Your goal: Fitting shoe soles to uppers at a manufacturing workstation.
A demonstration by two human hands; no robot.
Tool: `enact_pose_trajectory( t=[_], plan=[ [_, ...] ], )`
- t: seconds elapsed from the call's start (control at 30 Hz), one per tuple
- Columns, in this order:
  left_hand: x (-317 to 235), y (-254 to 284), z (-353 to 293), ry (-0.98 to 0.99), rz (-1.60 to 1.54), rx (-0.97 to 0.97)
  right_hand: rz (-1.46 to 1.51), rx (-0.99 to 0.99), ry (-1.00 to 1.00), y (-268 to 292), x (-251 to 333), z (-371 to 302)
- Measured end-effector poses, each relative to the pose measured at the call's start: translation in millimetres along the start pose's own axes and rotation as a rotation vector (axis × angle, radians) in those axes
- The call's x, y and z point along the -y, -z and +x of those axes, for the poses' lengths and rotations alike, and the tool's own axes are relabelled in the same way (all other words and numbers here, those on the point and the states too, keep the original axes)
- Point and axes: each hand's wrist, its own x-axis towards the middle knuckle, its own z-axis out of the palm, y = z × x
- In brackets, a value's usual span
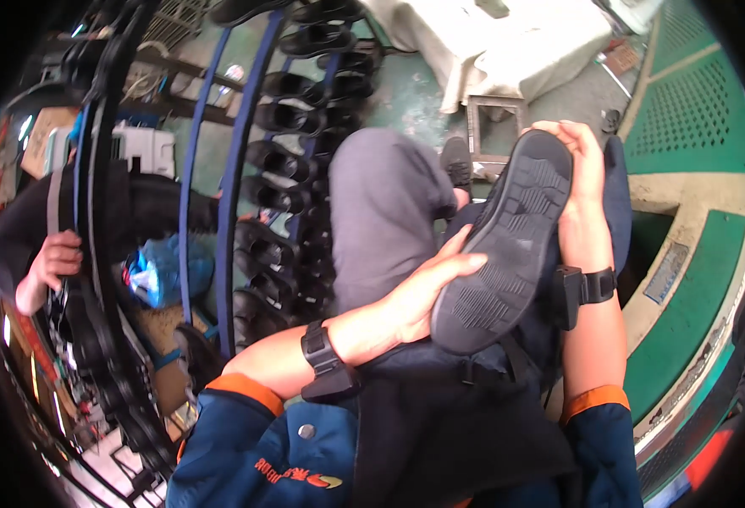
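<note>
A black shoe [508, 241] is turned with its ridged sole up, held above my lap. My left hand [433, 292] grips its lower left side, thumb lying over the edge of the sole and the other fingers hidden behind. At the upper right, my right hand [582, 165] wraps round the other end, fingers curled over the tip. The shoe's upper faces away and is mostly out of sight.
On the left stands a blue-framed rack [245, 169] with several black shoes [288, 161]. A co-worker's hand [55, 258] touches a nearer rack post. A green perforated machine panel [690, 118] curves along the right. Ahead is a cloth-covered table [508, 51].
</note>
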Motion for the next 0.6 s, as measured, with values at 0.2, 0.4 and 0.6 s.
enact_pose_trajectory(
  t=[0.2,0.4,0.6],
  plan=[
    [-2.4,-11.1,-48.9,-0.051,0.145,-0.065,-0.015,-0.002,-0.070,-28.7,-15.1,-27.7],
    [-7.8,-16.2,-68.5,-0.105,0.457,0.110,-0.942,0.019,0.809,39.2,-54.7,2.9],
    [-44.0,-68.1,-95.0,-0.257,0.728,0.116,-0.293,0.356,0.065,65.8,-31.4,-53.8]
  ],
)
